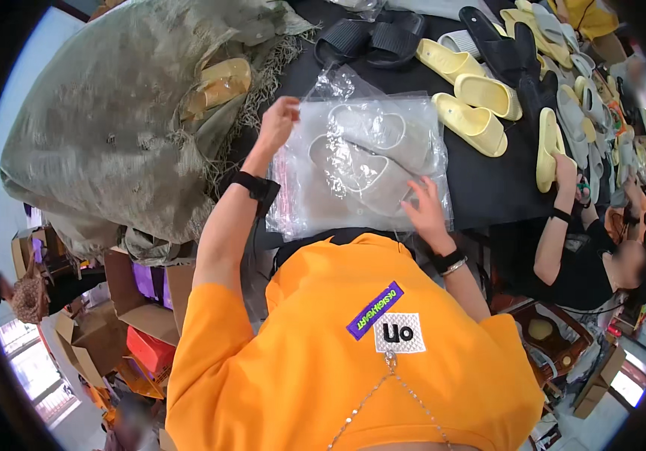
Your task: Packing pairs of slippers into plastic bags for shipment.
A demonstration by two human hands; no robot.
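A clear plastic bag [293, 184] lies flat in front of me on the dark table, with a pair of pale grey slippers [372, 169] inside it. At the bag's upper left corner, the fingers of my left hand [279, 120] are curled together on its edge. My right hand [426, 212] rests on the bag's lower right part, fingers spread beside the toe of the nearer slipper. Glare on the plastic hides some of the slippers' detail. More loose clear plastic [341, 84] sticks out beyond the bag's far edge.
A bulky grey-green woven sack [112, 135] stands at left, a wrapped tan slipper [221, 81] on it. Black slippers [392, 43] and yellow slippers [469, 124] lie beyond. At right, a co-worker's hand [565, 169] touches a yellow slipper. Cardboard boxes [142, 304] stand lower left.
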